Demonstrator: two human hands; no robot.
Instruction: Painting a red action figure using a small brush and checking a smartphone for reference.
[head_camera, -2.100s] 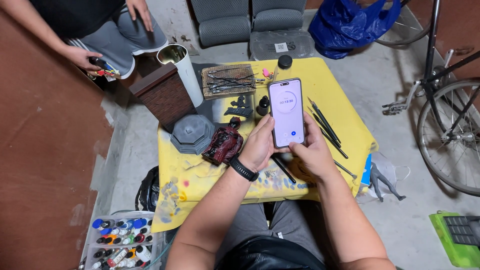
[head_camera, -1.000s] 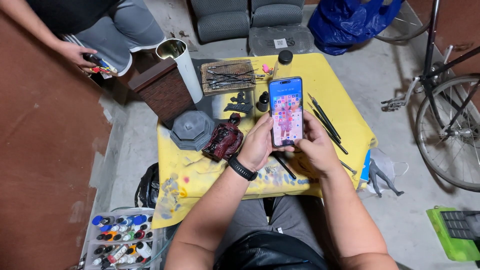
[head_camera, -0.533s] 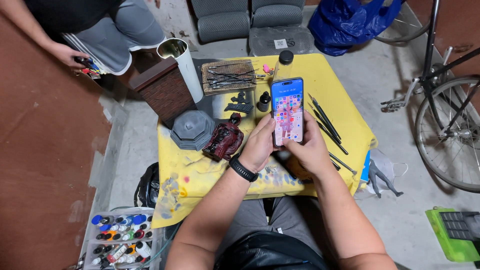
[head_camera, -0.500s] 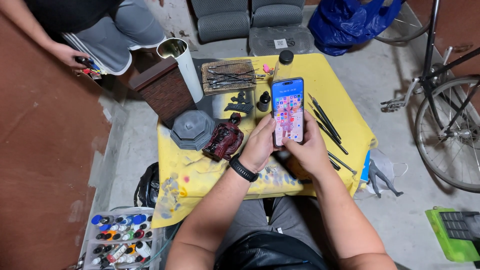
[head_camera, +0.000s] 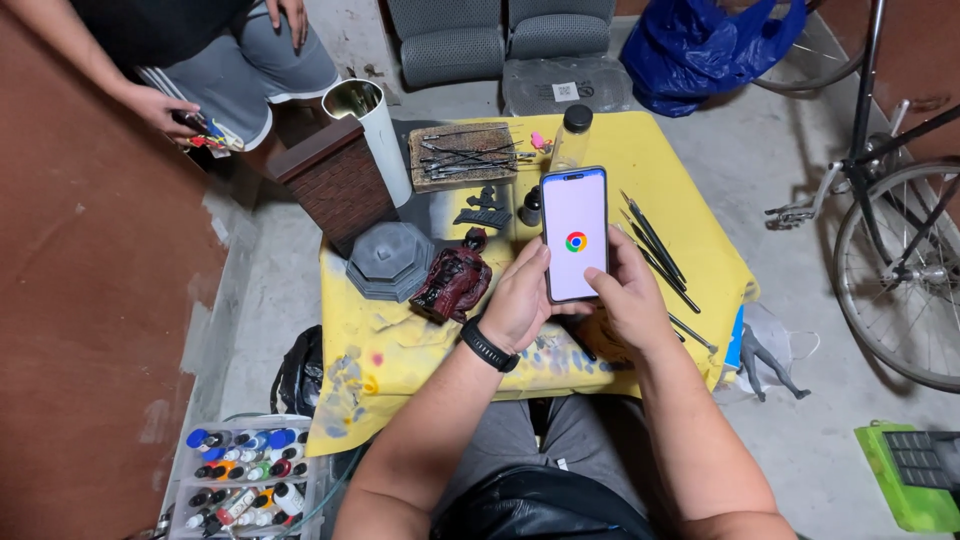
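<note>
mostly paused: both left hand (head_camera: 520, 300) and right hand (head_camera: 628, 300) grasping phone (head_camera: 575, 235), white screen loading; red figurine (head_camera: 452, 283) untouched at left, brushes (head_camera: 655, 250) idle at right.

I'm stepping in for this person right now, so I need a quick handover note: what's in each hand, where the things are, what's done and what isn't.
Left hand: grips the smartphone from its left side, black band on the wrist.
Right hand: supports the phone from the right, thumb on the lower screen.
Phone: upright above the yellow-covered table, showing a white screen with one round coloured icon.
On the table, untouched: dark red figurine, grey octagonal base, brushes.
Paint bottles sit in a tray on the floor, left.
Done: paint smears on the cloth. Left: no brush or figurine is in hand.
</note>
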